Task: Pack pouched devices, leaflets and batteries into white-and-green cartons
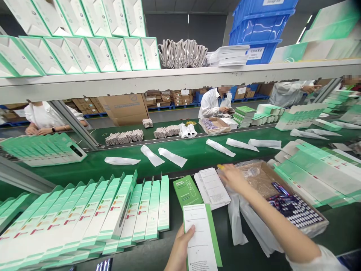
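Note:
My left hand (180, 246) is closed on a white printed leaflet (199, 237) and a green booklet (213, 241) behind it, low in the middle. My right hand (231, 177) reaches past the stack of white leaflets (213, 188), near the belt's edge. A small yellow thing (220, 166) shows at its fingertips; the fingers are partly hidden. Left of the leaflets lies another green booklet (188, 191). White plastic sleeves (237, 218) hang below my right forearm, beside a carton of batteries (299, 212).
Open green-and-white boxes (93, 214) stand in rows at the left; more boxes (318, 169) lie at the right. White pouches (172, 157) rest on the green belt (194, 150). A shelf (180, 79) crosses above. Co-workers (210, 103) sit opposite.

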`<action>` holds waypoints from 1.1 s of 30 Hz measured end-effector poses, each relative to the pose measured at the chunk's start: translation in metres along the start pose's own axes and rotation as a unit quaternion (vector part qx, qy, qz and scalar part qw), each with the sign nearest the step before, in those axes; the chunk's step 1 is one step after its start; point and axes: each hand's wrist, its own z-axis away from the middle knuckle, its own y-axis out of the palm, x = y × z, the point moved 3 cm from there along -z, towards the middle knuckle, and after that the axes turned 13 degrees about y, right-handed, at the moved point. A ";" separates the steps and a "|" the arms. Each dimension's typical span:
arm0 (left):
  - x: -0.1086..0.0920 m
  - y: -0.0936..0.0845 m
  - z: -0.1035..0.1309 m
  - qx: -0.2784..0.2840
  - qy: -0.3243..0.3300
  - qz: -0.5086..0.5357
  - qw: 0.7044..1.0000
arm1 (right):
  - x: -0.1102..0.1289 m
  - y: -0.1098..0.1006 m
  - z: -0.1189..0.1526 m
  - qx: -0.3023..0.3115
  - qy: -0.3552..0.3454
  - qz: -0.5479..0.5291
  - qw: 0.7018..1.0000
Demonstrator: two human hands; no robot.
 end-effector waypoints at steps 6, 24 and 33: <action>0.003 -0.010 -0.001 -0.017 0.019 0.018 1.000 | -0.034 0.016 -0.026 0.012 0.031 0.072 0.997; 0.014 -0.013 0.000 -0.052 -0.031 0.005 0.998 | -0.056 0.003 -0.038 0.096 -0.050 -0.137 0.985; 0.005 -0.003 0.001 -0.047 -0.019 -0.002 0.999 | -0.072 -0.022 -0.036 0.085 -0.032 -0.316 0.944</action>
